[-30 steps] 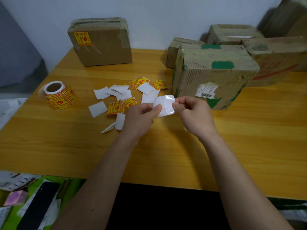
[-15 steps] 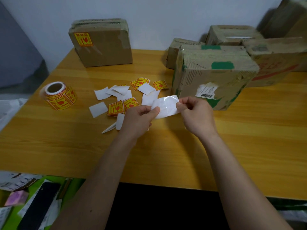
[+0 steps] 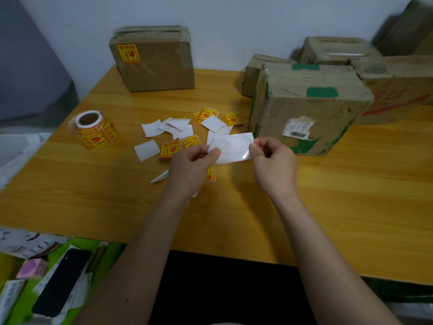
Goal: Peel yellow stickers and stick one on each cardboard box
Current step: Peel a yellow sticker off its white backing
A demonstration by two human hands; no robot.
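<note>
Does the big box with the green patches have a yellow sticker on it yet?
No, the box with green patches shows only a white barcode label on its front; the far left box has the yellow sticker.

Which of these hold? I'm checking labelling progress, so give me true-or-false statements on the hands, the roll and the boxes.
1. Both hands pinch the white backing strip. True: the left hand and right hand hold its ends.
2. The sticker roll sits on a box. False: it stands on the table.
3. The far-left box carries a yellow sticker. True.
4. The nearest right box carries a yellow sticker. False: only a white barcode label shows.
</note>
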